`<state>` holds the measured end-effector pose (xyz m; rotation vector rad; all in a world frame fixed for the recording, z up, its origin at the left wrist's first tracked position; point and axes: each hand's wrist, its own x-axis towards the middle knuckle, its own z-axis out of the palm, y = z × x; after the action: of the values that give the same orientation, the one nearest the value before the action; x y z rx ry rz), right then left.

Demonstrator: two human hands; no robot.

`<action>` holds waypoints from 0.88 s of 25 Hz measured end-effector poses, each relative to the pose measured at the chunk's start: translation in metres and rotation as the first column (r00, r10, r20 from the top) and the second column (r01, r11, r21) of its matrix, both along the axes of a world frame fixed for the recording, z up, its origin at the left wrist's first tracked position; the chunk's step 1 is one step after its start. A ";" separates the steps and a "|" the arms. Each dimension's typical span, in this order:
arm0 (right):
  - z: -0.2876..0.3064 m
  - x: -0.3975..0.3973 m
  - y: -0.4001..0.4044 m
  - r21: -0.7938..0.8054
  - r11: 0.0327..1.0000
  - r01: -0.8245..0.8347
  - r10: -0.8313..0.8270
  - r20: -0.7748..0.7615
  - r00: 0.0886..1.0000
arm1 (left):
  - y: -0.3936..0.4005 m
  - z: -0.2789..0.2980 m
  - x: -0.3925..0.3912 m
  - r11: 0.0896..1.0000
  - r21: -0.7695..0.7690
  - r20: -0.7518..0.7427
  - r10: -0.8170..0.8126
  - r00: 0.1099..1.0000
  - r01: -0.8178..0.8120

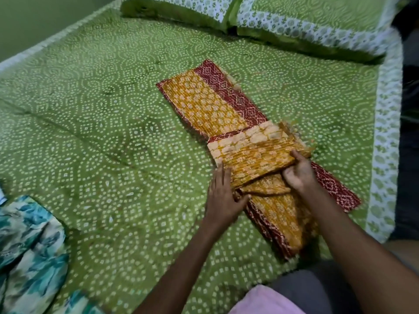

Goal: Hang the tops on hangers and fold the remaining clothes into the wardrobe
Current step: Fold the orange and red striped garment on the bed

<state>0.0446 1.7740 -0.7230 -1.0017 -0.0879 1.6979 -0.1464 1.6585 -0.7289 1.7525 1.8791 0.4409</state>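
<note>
The yellow and red cloth lies in a long narrow strip across the green bedspread, running from near the pillows down toward the person at the bed's edge. About two-thirds of the way down, a folded-over end of it sits crosswise on the strip, fringe sticking out on the far right side.

The left hand lies flat with straight fingers, pressing the near left edge of that flap. The right hand has its fingers curled round the flap's right edge, pinching a loose bunch of fabric underneath.

The risk, as I see it, is in that bunch — the layers under the right hand look rumpled, not flat, and if the fold goes on over them the packet will likely come out lumpy and crooked. The flap also sits askew to the strip, so the edges may not line up. The cloth looks thin and slippery — it may slide apart when lifted.

A blue-and-white floral garment waits at the near left corner.
</note>
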 end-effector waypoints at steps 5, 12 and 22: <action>-0.005 0.009 0.000 -0.123 0.992 -0.023 0.048 0.199 0.979 | 0.003 -0.019 0.012 0.990 0.140 -0.080 0.030 0.996 -0.019; 0.007 -0.004 -0.022 -0.127 0.989 0.071 -0.059 0.100 0.993 | 0.053 0.007 -0.026 0.951 0.297 0.181 0.033 0.983 -0.087; 0.007 -0.056 -0.061 -0.221 0.935 -0.278 0.329 0.242 0.913 | 0.131 0.010 -0.067 0.988 0.152 0.109 -0.056 0.992 0.039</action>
<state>-0.0118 1.7131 -0.7157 -1.4207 -0.2894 1.8611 -0.2134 1.7896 -0.7192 1.8237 1.7606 0.6645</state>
